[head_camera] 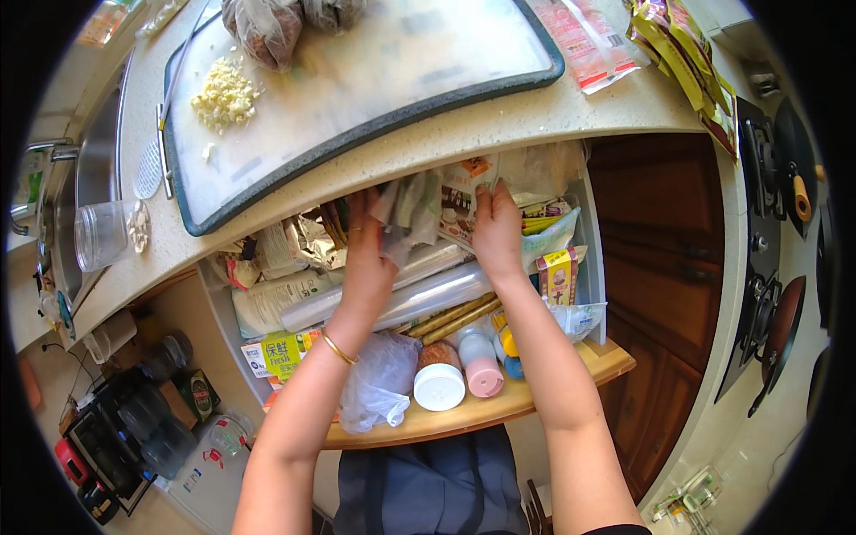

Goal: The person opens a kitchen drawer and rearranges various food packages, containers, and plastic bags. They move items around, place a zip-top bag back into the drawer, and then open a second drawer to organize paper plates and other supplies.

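Observation:
Both my hands reach into an open kitchen drawer [588,374] packed with food packets. My left hand [370,247], a gold bangle on its wrist, is among packets at the back left, beside a clear plastic bag [411,207]; whether it grips anything is hidden. My right hand [497,231] pinches the edge of a printed food packet [461,200] between thumb and fingers. Two rolls of clear plastic film [428,294] lie across the drawer's middle. Nearer me are a tied plastic bag [381,374], a white-lidded jar [439,388] and a pink-capped bottle [483,374].
Above the drawer, the countertop [602,120] overhangs its back part. On it lie a cutting board [374,87] with chopped garlic [225,95] and bagged food [264,30], plus an overturned clear jar [100,234]. A sink [100,154] is left, a gas stove [756,254] right.

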The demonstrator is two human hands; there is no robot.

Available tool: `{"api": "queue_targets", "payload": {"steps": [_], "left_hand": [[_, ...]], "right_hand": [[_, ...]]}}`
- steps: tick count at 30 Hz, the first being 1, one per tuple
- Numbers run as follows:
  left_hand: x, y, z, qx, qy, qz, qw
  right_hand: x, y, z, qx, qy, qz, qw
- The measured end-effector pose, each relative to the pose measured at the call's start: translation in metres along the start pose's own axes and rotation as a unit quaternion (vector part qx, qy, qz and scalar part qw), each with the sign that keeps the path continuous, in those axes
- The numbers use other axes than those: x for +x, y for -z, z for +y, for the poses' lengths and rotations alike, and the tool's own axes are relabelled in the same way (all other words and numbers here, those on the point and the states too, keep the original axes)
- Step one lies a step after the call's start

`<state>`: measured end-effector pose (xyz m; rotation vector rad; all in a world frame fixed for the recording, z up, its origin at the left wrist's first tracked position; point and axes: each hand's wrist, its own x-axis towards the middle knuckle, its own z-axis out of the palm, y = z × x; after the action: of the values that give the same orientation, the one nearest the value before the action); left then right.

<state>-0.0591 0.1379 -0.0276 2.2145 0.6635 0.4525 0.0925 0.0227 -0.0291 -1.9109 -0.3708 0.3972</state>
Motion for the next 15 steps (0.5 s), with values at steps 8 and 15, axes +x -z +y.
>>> {"api": "queue_targets", "payload": {"steps": [8,15], "left_hand": [[-0.014,0.004,-0.019,-0.125,0.153,0.074,0.978],[-0.011,0.003,-0.012,-0.171,0.168,0.082,0.967]], "right_hand": [[-0.012,-0.002,0.009,0.064,-0.03,0.06,0.996],[-0.01,-0.012,-0.002,0.092,-0.046,-0.071,0.992]]}}
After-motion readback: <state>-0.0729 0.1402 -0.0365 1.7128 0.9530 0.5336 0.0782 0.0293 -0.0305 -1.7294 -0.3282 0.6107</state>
